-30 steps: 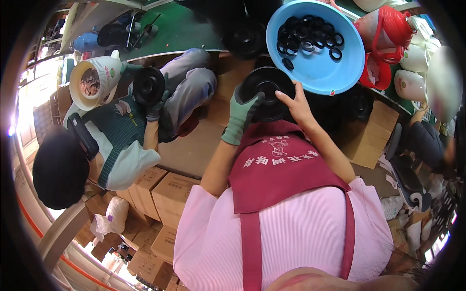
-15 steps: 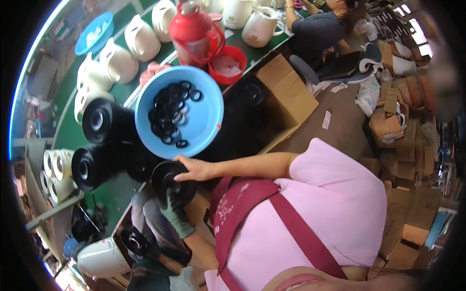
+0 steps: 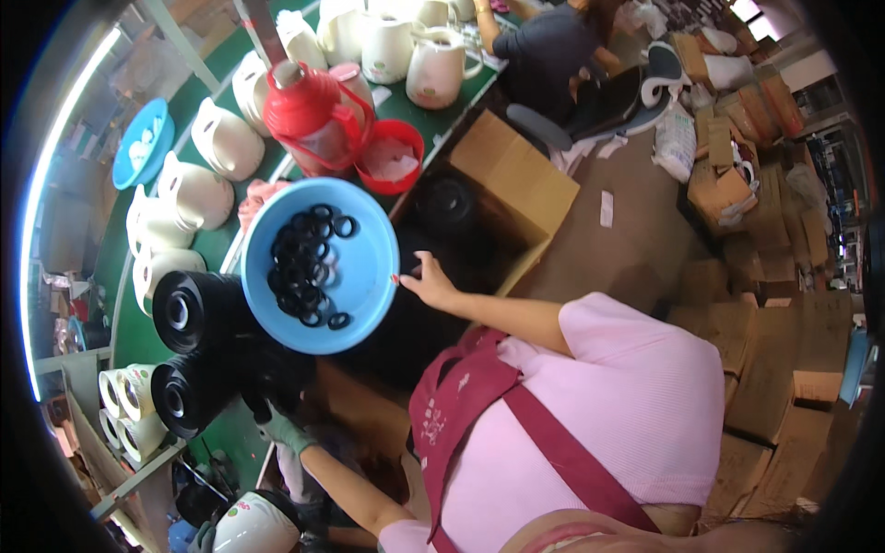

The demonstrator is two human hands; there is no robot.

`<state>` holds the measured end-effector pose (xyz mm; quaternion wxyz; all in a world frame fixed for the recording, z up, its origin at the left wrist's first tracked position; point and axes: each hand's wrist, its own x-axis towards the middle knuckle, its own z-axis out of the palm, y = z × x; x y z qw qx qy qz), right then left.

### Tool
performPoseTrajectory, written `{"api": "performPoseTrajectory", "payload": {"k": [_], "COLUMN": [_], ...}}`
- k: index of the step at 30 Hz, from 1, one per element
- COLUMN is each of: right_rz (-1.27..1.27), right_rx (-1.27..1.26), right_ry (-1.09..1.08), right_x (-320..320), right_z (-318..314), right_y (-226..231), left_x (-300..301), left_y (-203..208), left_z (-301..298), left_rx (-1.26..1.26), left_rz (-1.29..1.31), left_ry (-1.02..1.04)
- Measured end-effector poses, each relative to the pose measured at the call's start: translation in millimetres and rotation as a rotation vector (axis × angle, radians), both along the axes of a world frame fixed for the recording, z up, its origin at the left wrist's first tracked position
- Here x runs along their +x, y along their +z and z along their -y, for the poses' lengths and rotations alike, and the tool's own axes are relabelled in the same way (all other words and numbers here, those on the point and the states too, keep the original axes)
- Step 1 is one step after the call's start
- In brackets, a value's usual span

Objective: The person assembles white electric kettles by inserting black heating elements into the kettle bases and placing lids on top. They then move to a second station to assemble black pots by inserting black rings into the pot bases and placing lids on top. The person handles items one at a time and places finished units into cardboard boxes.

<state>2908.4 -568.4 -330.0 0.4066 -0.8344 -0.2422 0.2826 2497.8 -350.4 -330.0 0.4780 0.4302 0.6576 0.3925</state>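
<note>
My right hand [image 3: 430,288], bare, hovers beside the rim of a light blue basin [image 3: 364,309] with its fingers apart and nothing in them. In the basin lies a heap of black rings [image 3: 300,258]. Lower left, my left hand [image 3: 284,429] wears a grey-green glove and reaches to the dark cylinders under the basin. Its fingertips merge with the black there, so their grip is hidden. Black cylinders [image 3: 180,311] with ringed ends lie stacked on the green table, left of the basin.
White jugs [image 3: 226,138] line the green table [image 3: 230,461]. A red flask [image 3: 313,115] and a red bowl [image 3: 415,166] stand behind the basin. An open carton [image 3: 516,175] holds dark round pieces. Another person [image 3: 548,55] sits at the far side; a white kettle [image 3: 258,527] is lower left.
My right hand has left the round black piece and moved up to the basin's right side. My left hand has moved left and down, toward the cylinder stack. The view has shifted.
</note>
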Motion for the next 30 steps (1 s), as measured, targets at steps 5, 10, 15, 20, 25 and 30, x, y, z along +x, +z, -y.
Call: {"api": "performPoseTrajectory", "payload": {"k": [5,10,15,20,25,30], "right_rz": [-0.466,-0.458,0.761,1.049,1.124,0.936], "right_rx": [0.387,0.225,-0.272,-0.515,-0.129,0.312], "right_ry": [-0.086,0.064,0.189,0.657,0.422,0.627], "right_x": [13,48,136,195,176,58], "right_z": [-14,-14,6,33,27,6], "right_y": [18,20,-35,-87,-29,92], "left_x": [4,-8,81,165,192,212], "left_y": [-9,3,54,83,101,131], "left_z": [-18,1,90,149,173,180], "left_rx": [0.002,0.094,0.586,0.475,0.331,-0.003], "left_rz": [-0.418,-0.747,-0.535,-0.361,-0.172,0.409], "left_ry": [-0.177,-0.046,0.239,-0.298,-0.32,-0.247]}}
